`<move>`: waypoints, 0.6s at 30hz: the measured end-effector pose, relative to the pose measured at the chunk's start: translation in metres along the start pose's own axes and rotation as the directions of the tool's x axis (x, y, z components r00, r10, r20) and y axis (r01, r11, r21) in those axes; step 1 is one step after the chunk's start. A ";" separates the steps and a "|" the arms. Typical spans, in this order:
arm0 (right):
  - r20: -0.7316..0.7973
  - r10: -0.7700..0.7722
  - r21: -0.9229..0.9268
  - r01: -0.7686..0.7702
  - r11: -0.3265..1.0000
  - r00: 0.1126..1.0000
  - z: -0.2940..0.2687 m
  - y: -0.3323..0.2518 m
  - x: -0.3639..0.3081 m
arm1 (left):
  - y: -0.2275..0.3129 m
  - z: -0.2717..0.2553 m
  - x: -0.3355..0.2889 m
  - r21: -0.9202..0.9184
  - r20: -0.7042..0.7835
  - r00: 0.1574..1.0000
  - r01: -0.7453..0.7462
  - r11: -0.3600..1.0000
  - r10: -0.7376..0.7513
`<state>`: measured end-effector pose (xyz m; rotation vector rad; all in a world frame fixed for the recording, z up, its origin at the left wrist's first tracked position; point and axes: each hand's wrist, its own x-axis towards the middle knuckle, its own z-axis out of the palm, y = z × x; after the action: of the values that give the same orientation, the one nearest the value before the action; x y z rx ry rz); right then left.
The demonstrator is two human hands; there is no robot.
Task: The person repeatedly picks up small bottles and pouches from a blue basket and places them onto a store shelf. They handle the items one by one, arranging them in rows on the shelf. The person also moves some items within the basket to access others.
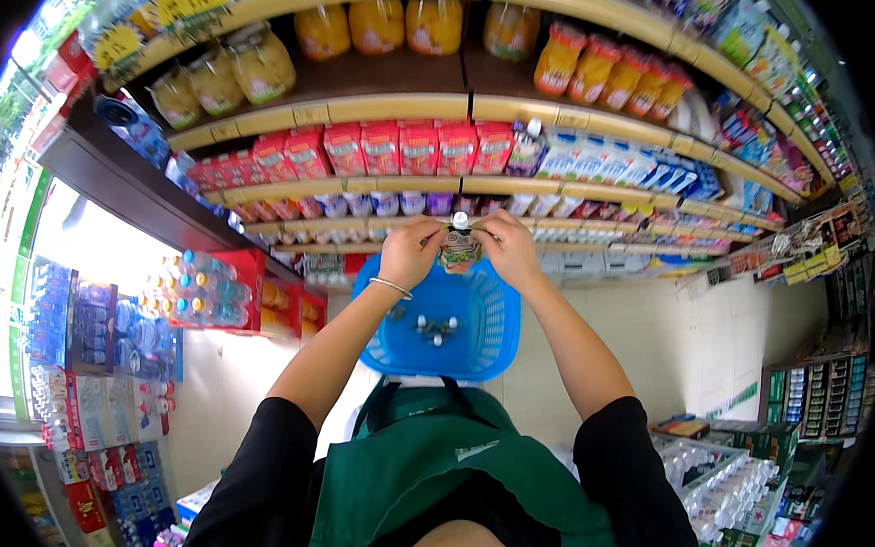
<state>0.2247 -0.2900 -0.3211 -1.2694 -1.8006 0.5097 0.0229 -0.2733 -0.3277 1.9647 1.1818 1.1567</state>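
A small spouted pouch (460, 253) with a white cap and a printed front hangs upright between my two hands, in front of the shelves. My left hand (408, 253) pinches its upper left edge, and a pale bracelet circles that wrist. The upper right edge is pinched by my right hand (511, 250). Below the hands is a blue plastic basket (501, 328) with slotted sides. Several white caps (436, 340) show on its floor; the bodies beneath them are hard to make out.
Ahead, curved shelves hold glass jars (434, 27), red cartons (380, 149) and a row of cups (386, 203). Bottled drinks (196, 289) stand at left beside red boxes. Packed clear bottles (730, 492) are at lower right. Pale tile floor (634, 336) lies right of the basket.
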 end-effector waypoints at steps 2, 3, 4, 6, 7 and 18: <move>-0.038 -0.095 0.009 0.095 0.995 0.995 -0.023 -0.024 0.030 | 0.031 -0.024 0.032 0.005 -0.051 0.993 -0.105 0.994 0.106; -0.019 -0.104 -0.003 0.104 0.995 0.994 -0.039 -0.045 0.045 | 0.049 -0.039 0.049 0.033 -0.085 0.978 -0.189 0.981 0.191; -0.064 -0.094 0.088 0.100 0.991 0.994 -0.047 -0.054 0.059 | 0.063 -0.051 0.068 0.037 -0.099 0.969 -0.225 0.974 0.228; -0.040 -0.094 -0.057 0.092 0.994 0.995 -0.070 -0.077 0.085 | 0.099 -0.076 0.103 0.065 -0.162 0.939 -0.295 0.953 0.302; -0.024 -0.039 -0.055 0.038 0.998 0.999 -0.080 -0.090 0.098 | 0.126 -0.087 0.118 0.027 -0.174 0.938 -0.298 0.954 0.298; -0.352 -0.266 0.047 0.301 0.953 0.897 -0.157 -0.200 0.283 | 0.251 -0.176 0.270 0.131 -0.463 0.757 -0.455 0.881 0.461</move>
<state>0.2078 -0.1360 0.0264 -0.9365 -1.6043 0.1963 0.0327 -0.1392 0.0579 2.1060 0.9372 1.9965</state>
